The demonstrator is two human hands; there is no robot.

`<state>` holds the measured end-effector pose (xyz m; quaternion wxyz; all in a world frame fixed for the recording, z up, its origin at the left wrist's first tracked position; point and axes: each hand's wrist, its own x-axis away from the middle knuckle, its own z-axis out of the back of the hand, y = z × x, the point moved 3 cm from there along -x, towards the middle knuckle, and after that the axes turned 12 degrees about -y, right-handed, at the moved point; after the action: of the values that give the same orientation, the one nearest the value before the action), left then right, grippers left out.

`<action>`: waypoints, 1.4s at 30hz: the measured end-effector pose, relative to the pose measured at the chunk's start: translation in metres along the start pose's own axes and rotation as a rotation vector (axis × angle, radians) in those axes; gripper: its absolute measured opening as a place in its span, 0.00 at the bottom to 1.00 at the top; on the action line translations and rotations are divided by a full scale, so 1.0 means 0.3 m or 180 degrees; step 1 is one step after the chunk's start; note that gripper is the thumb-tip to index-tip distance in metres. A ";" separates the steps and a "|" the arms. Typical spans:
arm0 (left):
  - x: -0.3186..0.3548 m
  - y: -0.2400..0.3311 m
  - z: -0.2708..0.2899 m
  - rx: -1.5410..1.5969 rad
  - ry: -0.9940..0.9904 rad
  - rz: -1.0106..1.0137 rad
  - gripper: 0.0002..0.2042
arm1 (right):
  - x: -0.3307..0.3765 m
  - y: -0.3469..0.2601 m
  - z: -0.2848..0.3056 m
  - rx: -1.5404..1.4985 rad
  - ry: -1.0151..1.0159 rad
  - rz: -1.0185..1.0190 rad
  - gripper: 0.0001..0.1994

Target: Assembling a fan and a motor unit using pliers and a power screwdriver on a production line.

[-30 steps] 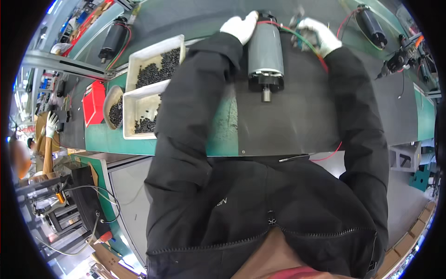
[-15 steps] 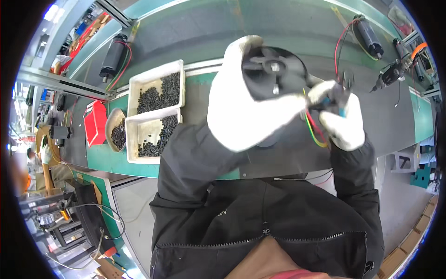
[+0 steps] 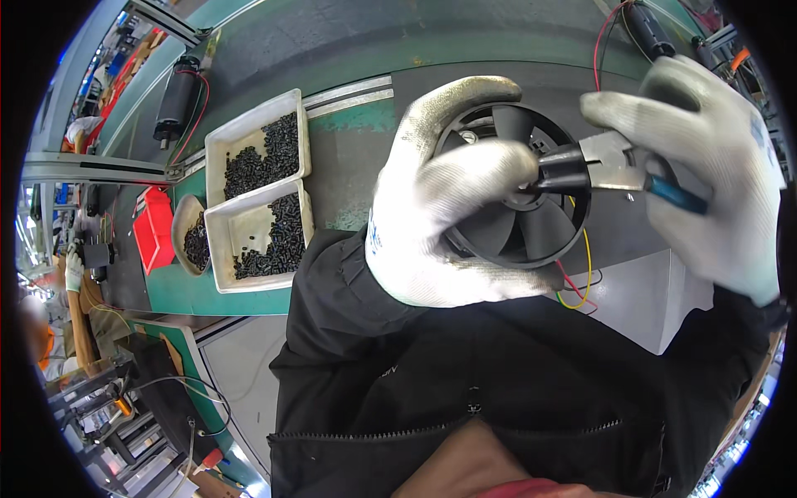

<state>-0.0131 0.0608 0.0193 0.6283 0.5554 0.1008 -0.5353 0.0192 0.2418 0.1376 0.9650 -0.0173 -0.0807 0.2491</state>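
Round black fan [image 3: 544,230] clasped in white-gloved left hand [image 3: 427,207], white-gloved right hand [image 3: 718,162] at three o'clock, gripping blue-handled metal pliers [image 3: 610,152]

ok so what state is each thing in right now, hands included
left hand, gripping the fan
right hand, holding the pliers
fan, held, blades facing the camera
pliers, tips at the fan's middle
yellow wire, slack, curving below the fan
far white tray, partly filled with small black parts
near white tray, partly filled likewise
oval bowl, partly filled
upper-left motor, lying down
red bin, contents unclear
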 end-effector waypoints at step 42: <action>-0.053 0.034 0.051 0.2767 -0.0096 0.2827 0.33 | 0.356 0.854 -0.931 -0.0260 0.1382 -0.2716 0.24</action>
<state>-0.0185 0.0555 0.0423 0.5089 0.7417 -0.3760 -0.2227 0.0348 0.5194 -0.1411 0.9741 -0.0721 0.1131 -0.1818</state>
